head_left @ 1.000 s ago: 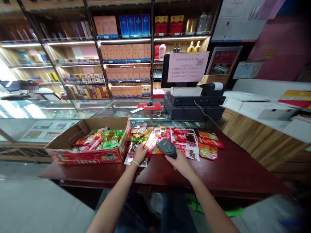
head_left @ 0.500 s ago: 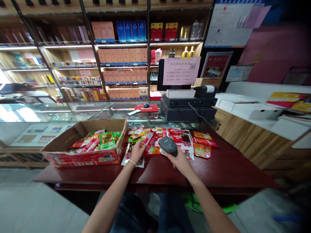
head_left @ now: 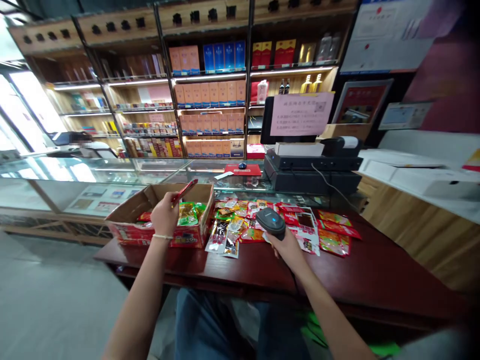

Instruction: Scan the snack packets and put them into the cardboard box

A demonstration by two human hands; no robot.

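My left hand [head_left: 165,214] is closed on a red snack packet [head_left: 185,192], seen nearly edge-on, above the front of an open cardboard box [head_left: 153,238]. Inside that box lie red and green snack packets [head_left: 187,214], partly hidden by my hand. My right hand [head_left: 288,250] grips a dark grey barcode scanner [head_left: 270,223], on which a small blue light shows. Beneath and around the scanner, several colourful snack packets [head_left: 251,235] are spread over the dark red wooden table [head_left: 247,270].
A black cash register [head_left: 313,175] with a paper sign [head_left: 302,114] and a small printer stands behind the packets. Beyond the table runs a glass counter [head_left: 165,170] with a mouse on a red mat [head_left: 243,170]. Shelves of boxed goods [head_left: 210,95] line the back wall.
My left hand has carried the red packet left, from beside the scanner to above the box. The scanner stays over the packets, now with a blue light on. The camera view has turned left.
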